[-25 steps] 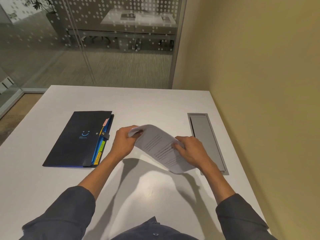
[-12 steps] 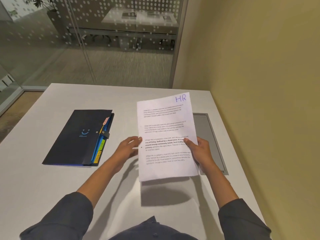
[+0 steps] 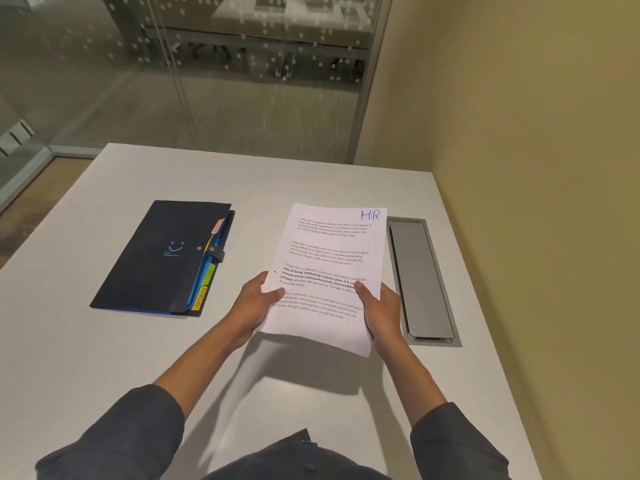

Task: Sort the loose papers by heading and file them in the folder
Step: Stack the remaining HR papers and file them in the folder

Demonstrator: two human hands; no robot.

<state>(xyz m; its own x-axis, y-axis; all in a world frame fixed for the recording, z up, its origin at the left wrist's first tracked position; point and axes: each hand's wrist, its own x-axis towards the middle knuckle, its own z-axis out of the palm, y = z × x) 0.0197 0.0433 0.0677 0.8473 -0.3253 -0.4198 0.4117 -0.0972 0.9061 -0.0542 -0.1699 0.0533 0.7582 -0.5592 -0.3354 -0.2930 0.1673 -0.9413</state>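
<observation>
White table (image 3: 104, 358) fills the head view, with a yellow wall at 3 o'clock and a dotted glass partition (image 3: 207, 71) at 12 o'clock. Held above the table's middle is a sheet of paper (image 3: 329, 258), printed side up, with "HR" handwritten in blue at its top right corner. The left hand (image 3: 254, 303) grips the sheet's left edge, thumb on top and fingers curled beneath; the right hand (image 3: 381, 306) grips the right edge the same way. Whether more sheets lie under the top one cannot be told.

At 9 o'clock from the paper, well apart from it, lies the dark folder (image 3: 162, 258), flat on the table and closed by a strap with a snap. Coloured divider tabs stick out along its right edge: a pink one at the far end, a green one marked "HR", and a yellow one reading "SPORTS" (image 3: 201, 297) nearest the person. At 3 o'clock, just beside the right hand, a grey cable hatch (image 3: 420, 278) is set into the table, its lid shut.
</observation>
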